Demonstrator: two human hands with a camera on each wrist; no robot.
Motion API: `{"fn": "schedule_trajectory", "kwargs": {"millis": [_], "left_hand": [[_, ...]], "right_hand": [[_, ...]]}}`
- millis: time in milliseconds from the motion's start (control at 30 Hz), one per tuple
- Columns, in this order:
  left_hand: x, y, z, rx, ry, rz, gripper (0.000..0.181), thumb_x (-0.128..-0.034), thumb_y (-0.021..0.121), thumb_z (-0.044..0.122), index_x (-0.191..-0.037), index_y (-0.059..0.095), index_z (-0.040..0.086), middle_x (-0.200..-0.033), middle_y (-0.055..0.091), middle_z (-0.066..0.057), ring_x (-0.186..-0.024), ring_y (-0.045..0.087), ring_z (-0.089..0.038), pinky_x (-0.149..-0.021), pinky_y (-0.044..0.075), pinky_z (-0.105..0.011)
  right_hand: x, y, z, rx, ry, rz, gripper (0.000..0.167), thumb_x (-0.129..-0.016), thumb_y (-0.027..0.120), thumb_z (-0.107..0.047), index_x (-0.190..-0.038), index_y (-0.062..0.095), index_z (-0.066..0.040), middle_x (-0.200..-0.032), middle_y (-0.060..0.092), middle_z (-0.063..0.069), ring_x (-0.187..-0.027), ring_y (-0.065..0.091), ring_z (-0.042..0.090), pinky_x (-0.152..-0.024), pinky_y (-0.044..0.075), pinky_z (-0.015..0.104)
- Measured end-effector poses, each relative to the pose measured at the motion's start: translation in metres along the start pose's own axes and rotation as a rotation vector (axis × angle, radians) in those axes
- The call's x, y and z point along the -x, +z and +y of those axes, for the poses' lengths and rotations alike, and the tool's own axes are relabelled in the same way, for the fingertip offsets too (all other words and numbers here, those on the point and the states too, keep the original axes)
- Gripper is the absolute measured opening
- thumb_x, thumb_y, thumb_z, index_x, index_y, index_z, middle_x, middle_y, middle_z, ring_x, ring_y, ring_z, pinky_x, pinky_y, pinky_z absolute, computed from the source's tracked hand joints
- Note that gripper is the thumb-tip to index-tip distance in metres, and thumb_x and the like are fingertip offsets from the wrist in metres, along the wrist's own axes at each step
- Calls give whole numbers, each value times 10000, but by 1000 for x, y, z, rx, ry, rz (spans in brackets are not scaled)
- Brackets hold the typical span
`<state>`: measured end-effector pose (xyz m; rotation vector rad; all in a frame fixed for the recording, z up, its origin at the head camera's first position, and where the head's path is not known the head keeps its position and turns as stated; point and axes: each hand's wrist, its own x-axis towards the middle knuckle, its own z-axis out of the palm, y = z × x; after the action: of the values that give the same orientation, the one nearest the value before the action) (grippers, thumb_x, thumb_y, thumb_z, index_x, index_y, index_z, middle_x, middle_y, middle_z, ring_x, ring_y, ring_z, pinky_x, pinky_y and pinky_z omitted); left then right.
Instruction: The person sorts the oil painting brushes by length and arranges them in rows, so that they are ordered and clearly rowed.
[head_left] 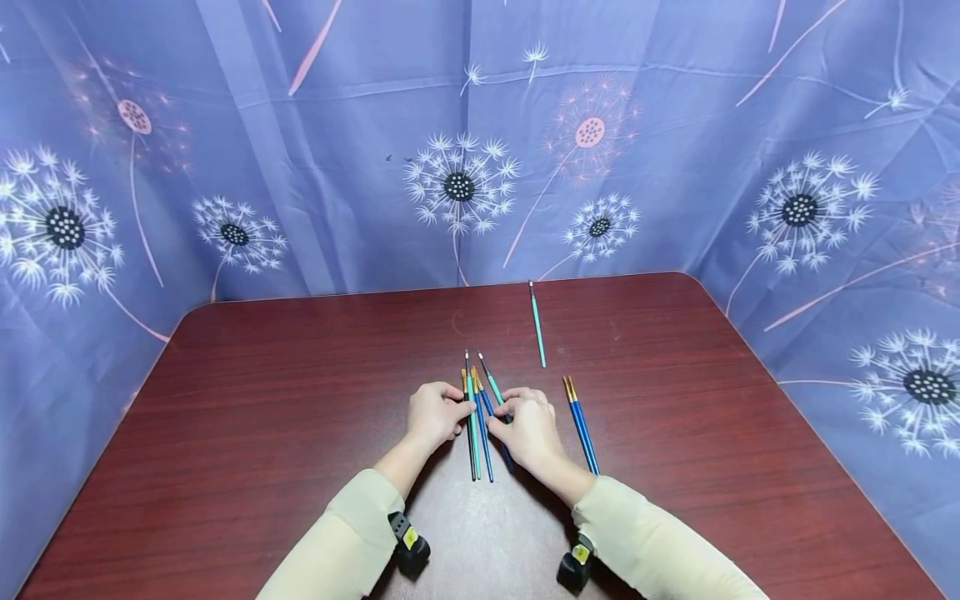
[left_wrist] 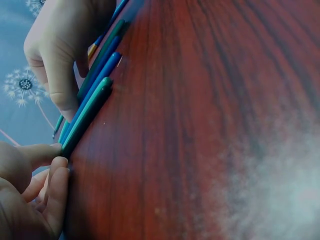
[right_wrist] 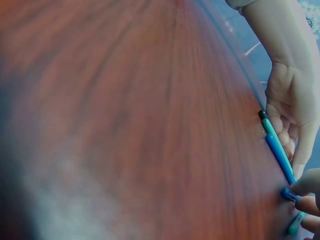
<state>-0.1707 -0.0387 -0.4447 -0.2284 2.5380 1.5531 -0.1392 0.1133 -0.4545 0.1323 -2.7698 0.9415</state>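
Several thin paintbrushes lie on the table in a loose bundle between the hands, bristles pointing away. My left hand (head_left: 435,414) pinches the left side of the bundle, its thumb against a teal paintbrush (head_left: 474,442) beside a black-handled one. That teal handle (left_wrist: 92,107) also shows at the fingertips in the left wrist view. My right hand (head_left: 531,429) pinches a dark blue paintbrush (right_wrist: 288,194) on the bundle's right side. Another teal paintbrush (head_left: 491,383) slants under its fingers. Between the hands lies a blue paintbrush (head_left: 485,446). The fingers partly hide the handles.
Two blue paintbrushes (head_left: 581,427) lie side by side right of the right hand. A single teal paintbrush (head_left: 537,329) lies near the far edge of the reddish-brown table (head_left: 300,375). A blue dandelion-print curtain (head_left: 352,183) hangs behind and along the sides.
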Motion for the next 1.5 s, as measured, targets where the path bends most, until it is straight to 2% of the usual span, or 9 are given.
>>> {"fn": "schedule_trajectory", "kwargs": {"millis": [300, 433, 533, 700, 933, 1067, 1267, 1400, 1500], "left_hand": [[0, 0, -1, 4, 15, -2, 187, -776, 756, 134, -891, 660, 22, -670, 665, -45, -417, 545, -96, -394, 476, -228], [1, -1, -1, 14, 23, -6, 185, -775, 755, 124, -885, 655, 12, -669, 662, -56, -423, 555, -106, -396, 479, -231], [2, -2, 0, 21, 28, -11, 184, -776, 752, 120, -883, 652, 9, -668, 659, -58, -425, 560, -107, -396, 481, -232], [3, -2, 0, 36, 35, -10, 183, -774, 750, 113, -880, 650, 3, -665, 658, -56, -419, 556, -104, -392, 481, -234], [2, -1, -1, 33, 32, -6, 176, -773, 753, 117, -870, 653, 10, -662, 665, -52, -414, 558, -102, -392, 486, -237], [2, 0, -1, 35, 24, -5, 178, -769, 755, 117, -872, 656, 11, -668, 666, -52, -413, 553, -96, -394, 489, -239], [1, 0, -1, 37, 23, -7, 187, -775, 751, 122, -881, 653, 4, -675, 664, -57, -416, 550, -91, -395, 488, -235], [1, -1, -1, 35, 29, -10, 186, -775, 750, 121, -881, 653, 3, -680, 667, -58, -419, 554, -92, -397, 487, -233], [1, -1, -2, 33, 33, -13, 183, -774, 750, 118, -879, 653, 3, -677, 667, -59, -418, 555, -96, -396, 483, -230]], "right_hand": [[-1, 3, 4, -89, 13, 75, 57, -704, 710, -141, -698, 754, -104, -975, 713, 7, -991, 574, 247, -890, 409, 460], [-5, 0, 4, -141, 41, 83, 72, -710, 698, -128, -677, 756, -101, -936, 722, 24, -916, 645, 232, -834, 499, 397], [-8, -4, 5, -181, 83, 76, 82, -714, 689, -116, -677, 758, -89, -911, 729, 40, -860, 686, 220, -756, 544, 359], [-11, -9, 5, -221, 175, 67, 102, -713, 667, -111, -662, 755, -113, -879, 742, 28, -835, 694, 179, -721, 547, 304], [-12, -14, 7, -392, 313, 33, 96, -754, 647, -85, -767, 732, -42, -618, 683, 81, -399, 531, 62, -426, 477, 226], [-12, -16, 8, -462, 342, 34, 90, -762, 629, -72, -783, 706, -30, -570, 653, 78, -395, 544, 83, -386, 485, 259], [-14, -17, 12, -569, 297, 70, 82, -759, 599, -20, -799, 668, 0, -657, 680, 182, -408, 560, 113, -345, 462, 275], [-15, -23, 9, -634, 292, 87, 134, -769, 598, 25, -885, 657, 59, -687, 677, 198, -425, 557, 114, -374, 445, 226], [-15, -34, -1, -670, 297, 88, 199, -774, 587, 62, -957, 653, 106, -683, 664, 159, -461, 545, 106, -404, 416, 173]]}}
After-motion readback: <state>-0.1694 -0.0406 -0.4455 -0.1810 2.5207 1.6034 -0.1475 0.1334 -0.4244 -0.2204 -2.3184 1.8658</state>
